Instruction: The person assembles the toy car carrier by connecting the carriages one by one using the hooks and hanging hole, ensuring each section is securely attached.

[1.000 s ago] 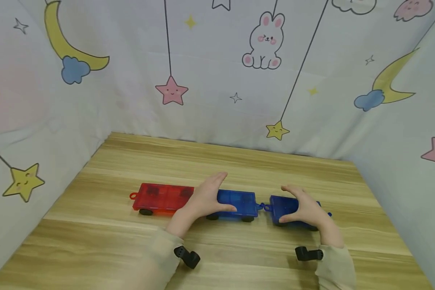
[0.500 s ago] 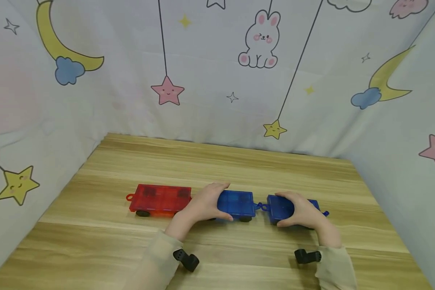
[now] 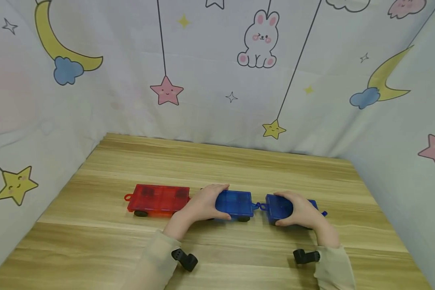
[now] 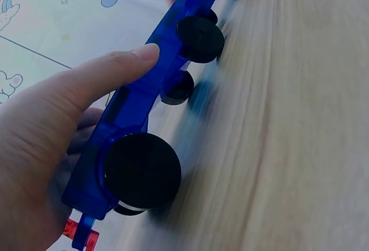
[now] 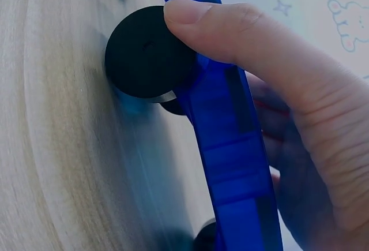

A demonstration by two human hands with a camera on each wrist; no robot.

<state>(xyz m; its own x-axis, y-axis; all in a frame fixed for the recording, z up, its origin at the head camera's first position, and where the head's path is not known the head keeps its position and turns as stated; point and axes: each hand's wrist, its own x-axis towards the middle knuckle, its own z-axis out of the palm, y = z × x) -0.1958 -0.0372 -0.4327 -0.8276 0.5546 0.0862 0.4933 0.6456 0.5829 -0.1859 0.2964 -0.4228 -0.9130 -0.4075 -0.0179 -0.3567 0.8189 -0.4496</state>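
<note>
Three wheeled cars stand in a row on the wooden table (image 3: pixel 217 253). My left hand (image 3: pixel 199 203) grips the middle blue car (image 3: pixel 235 202) across its left part, thumb on the near side (image 4: pixel 130 69) and fingers behind. The right blue car (image 3: pixel 277 206) is held by my right hand (image 3: pixel 302 211), its thumb by a black wheel (image 5: pixel 147 52) in the right wrist view. Between the two blue cars a hook and a ring meet; whether they are linked I cannot tell. The red car (image 3: pixel 159 198) is left of my left hand, its right coupling mostly hidden.
Behind and beside the table hangs a white cloth (image 3: pixel 210 112) printed with stars, moons and a rabbit. A black camera (image 3: pixel 185 259) is on the left wrist and another (image 3: pixel 306 256) on the right wrist.
Both hands have lowered onto the blue cars, and the fingers have closed in on their sides. The whole view has shifted slightly, and the cars keep their order in the row.
</note>
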